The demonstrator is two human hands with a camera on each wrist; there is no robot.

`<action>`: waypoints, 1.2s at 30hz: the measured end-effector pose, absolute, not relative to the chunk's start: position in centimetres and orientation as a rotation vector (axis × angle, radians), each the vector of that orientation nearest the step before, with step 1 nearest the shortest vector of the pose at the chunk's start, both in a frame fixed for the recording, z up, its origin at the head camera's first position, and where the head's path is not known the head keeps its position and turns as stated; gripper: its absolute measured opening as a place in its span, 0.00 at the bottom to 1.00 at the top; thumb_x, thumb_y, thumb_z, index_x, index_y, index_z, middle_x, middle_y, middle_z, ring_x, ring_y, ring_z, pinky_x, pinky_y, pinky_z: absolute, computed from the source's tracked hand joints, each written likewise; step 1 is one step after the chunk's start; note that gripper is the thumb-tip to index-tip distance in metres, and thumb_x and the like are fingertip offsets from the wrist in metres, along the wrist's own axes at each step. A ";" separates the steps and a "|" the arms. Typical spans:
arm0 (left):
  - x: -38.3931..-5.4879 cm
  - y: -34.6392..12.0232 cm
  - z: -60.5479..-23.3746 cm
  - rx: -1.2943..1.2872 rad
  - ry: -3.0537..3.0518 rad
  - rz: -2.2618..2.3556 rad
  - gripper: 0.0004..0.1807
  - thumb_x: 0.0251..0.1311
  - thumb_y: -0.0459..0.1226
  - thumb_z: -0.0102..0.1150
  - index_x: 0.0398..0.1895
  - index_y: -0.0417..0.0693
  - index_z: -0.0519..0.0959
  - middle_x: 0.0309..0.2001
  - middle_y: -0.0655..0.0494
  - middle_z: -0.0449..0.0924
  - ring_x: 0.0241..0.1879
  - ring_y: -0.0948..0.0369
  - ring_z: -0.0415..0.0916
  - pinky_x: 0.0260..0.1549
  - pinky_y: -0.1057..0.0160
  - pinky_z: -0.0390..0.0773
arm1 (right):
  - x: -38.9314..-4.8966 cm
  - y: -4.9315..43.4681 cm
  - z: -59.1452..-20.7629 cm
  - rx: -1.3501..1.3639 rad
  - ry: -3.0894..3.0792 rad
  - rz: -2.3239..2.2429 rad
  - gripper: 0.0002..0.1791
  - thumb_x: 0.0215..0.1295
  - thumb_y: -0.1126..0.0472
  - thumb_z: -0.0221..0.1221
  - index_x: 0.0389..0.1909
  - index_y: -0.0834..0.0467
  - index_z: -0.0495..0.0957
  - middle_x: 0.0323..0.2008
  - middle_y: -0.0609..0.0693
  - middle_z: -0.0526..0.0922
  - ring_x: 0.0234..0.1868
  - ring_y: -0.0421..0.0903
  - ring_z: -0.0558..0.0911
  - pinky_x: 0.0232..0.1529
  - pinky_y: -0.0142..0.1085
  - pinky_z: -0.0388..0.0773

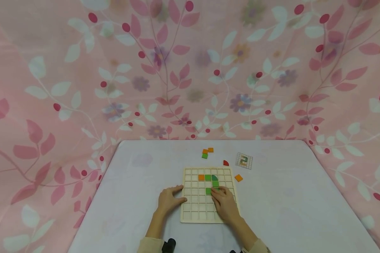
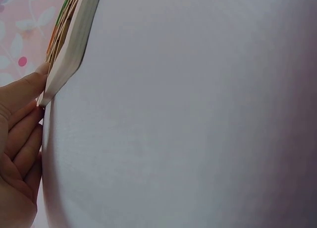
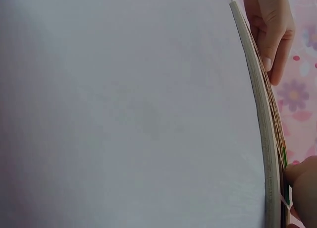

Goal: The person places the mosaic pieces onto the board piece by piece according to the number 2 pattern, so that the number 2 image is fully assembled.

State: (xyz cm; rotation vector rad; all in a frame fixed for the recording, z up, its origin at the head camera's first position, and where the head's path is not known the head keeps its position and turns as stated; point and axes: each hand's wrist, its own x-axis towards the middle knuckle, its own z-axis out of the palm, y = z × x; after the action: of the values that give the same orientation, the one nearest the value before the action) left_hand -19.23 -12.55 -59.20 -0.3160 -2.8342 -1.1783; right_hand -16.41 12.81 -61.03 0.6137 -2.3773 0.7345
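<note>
A pale wooden grid board [image 1: 191, 207] lies on the table, with an orange square tile [image 1: 201, 177], several green tiles [image 1: 208, 177] and a darker green quarter-round tile [image 1: 214, 178] in its cells. My left hand [image 1: 169, 201] touches the board's left edge, thumb and forefinger spread apart. Over the right half of the board, my right hand [image 1: 225, 205] pinches a green tile [image 1: 217, 189], mostly hidden by the fingertips, in the row of another green tile [image 1: 208, 191]. In the right wrist view, the right fingers [image 3: 303, 176] appear at the board's far side beside green.
Behind the board lie orange tiles [image 1: 210, 149], a green tile [image 1: 204, 156] and a red quarter-round tile [image 1: 226, 163]. A pattern card [image 1: 244, 160] with a gridded figure is at the back right. One orange tile [image 1: 239, 177] sits right of the board on the white tabletop [image 1: 282, 196].
</note>
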 end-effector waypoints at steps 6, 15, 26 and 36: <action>-19.2 -12.5 -59.1 -0.309 -2.833 -1.193 0.30 0.40 0.46 0.74 0.49 0.45 0.82 0.49 0.43 0.81 0.50 0.45 0.77 0.48 0.46 0.75 | -16.0 12.9 -61.5 0.559 -2.374 0.727 0.13 0.51 0.69 0.65 0.40 0.66 0.84 0.45 0.57 0.84 0.47 0.63 0.77 0.47 0.56 0.71; -19.2 -12.5 -59.0 -0.305 -2.834 -1.191 0.29 0.40 0.46 0.74 0.49 0.45 0.82 0.49 0.44 0.81 0.51 0.45 0.77 0.48 0.46 0.74 | -16.4 13.1 -61.2 0.446 -2.414 0.749 0.12 0.51 0.65 0.67 0.39 0.63 0.85 0.43 0.54 0.85 0.47 0.58 0.75 0.47 0.54 0.64; -19.1 -12.5 -59.2 -0.321 -2.827 -1.190 0.30 0.40 0.46 0.74 0.49 0.45 0.82 0.49 0.44 0.81 0.50 0.45 0.77 0.48 0.46 0.75 | -16.3 12.6 -60.8 0.541 -2.479 0.766 0.13 0.55 0.64 0.64 0.42 0.61 0.84 0.48 0.54 0.83 0.50 0.60 0.74 0.44 0.54 0.61; -19.2 -12.5 -59.2 -0.322 -2.819 -1.183 0.30 0.39 0.46 0.74 0.49 0.45 0.82 0.48 0.44 0.81 0.50 0.45 0.78 0.47 0.46 0.75 | -16.2 12.3 -60.2 0.552 -2.588 0.702 0.15 0.58 0.63 0.61 0.47 0.58 0.83 0.52 0.52 0.81 0.53 0.60 0.72 0.45 0.56 0.60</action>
State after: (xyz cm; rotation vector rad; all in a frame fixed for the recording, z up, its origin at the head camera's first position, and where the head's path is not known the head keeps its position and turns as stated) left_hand -19.18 -12.55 -59.19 -0.3216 -2.8187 -1.1826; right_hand -16.21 12.34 -60.24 0.5517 -2.5879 0.7020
